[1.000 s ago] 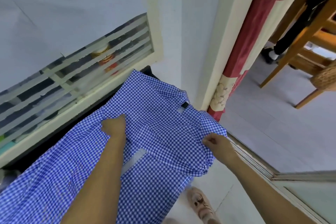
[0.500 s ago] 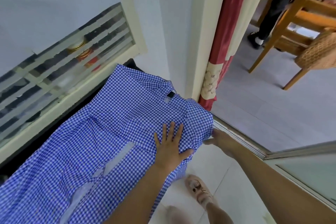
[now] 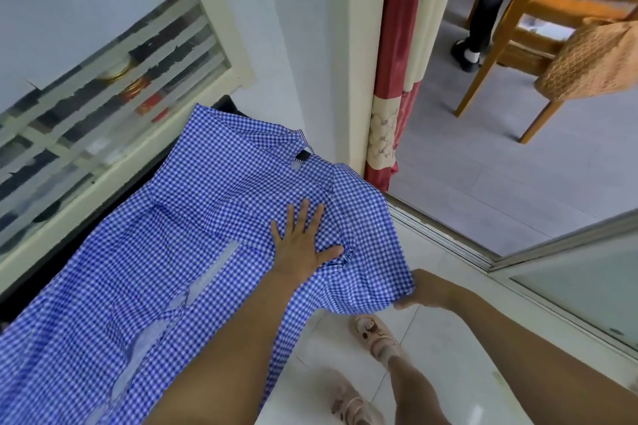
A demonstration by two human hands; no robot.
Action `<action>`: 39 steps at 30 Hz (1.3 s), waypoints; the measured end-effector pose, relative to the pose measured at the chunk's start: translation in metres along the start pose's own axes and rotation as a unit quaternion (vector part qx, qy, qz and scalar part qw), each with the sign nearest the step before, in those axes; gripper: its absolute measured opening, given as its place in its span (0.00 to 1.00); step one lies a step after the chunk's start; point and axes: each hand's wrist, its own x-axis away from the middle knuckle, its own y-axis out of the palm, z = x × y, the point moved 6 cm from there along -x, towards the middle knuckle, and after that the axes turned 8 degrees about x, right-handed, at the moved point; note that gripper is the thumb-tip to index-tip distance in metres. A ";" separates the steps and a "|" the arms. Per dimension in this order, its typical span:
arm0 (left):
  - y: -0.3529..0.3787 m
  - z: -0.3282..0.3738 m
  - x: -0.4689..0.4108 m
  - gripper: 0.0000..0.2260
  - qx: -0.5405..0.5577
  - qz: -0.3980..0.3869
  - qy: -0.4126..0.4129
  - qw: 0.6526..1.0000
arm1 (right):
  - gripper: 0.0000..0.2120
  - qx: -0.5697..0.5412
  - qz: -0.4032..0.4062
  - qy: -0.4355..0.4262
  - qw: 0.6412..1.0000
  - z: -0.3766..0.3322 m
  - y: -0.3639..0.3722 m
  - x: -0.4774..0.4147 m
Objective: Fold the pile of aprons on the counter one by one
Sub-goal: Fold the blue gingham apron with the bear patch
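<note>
Left hand (image 3: pixel 303 247) stays flat on apron (image 3: pixel 193 217) — right hand (image 3: pixel 426 291) apparently tugged corner outward.

I take this for a home, seen from my remote seat: a blue gingham apron (image 3: pixel 207 217) lies over a dark counter (image 3: pixel 51 269) beneath a louvred window (image 3: pixel 114 97). A red-and-cream curtain (image 3: pixel 393 79) hangs at a doorway with a sliding-door track (image 3: pixel 445 235). Beyond it stands a wooden chair (image 3: pixel 511 28) (a woven bag (image 3: pixel 587 59) beside it).

Wall (image 3: pixel 293 45), door post (image 3: pixel 359 62) crowd the apron (image 3: pixel 172 252); tiled floor (image 3: pixel 442 331) side open.
</note>
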 end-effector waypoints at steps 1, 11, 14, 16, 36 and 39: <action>-0.002 -0.001 -0.001 0.52 0.001 0.001 0.002 1.000 | 0.06 -0.003 0.005 0.004 1.000 0.007 0.005 0.005; 0.005 0.045 0.087 0.11 0.307 0.268 0.074 0.910 | 0.14 -0.087 0.156 -0.010 0.984 0.022 0.027 0.070; 0.045 0.060 0.131 0.05 0.479 0.157 -0.051 0.862 | 0.17 -0.141 0.193 -0.035 0.970 0.005 0.024 0.085; 0.086 0.054 0.146 0.05 0.547 0.050 -0.180 0.816 | 0.15 -0.217 0.199 -0.024 0.955 -0.002 0.023 0.092; 0.164 0.151 0.240 0.38 0.846 -0.121 -0.164 0.492 | 0.13 -0.422 0.028 -0.054 0.905 -0.027 0.001 0.137; 0.156 0.162 0.249 0.34 0.890 -0.100 -0.159 0.415 | 0.24 -0.353 0.008 -0.128 0.927 -0.026 0.001 0.148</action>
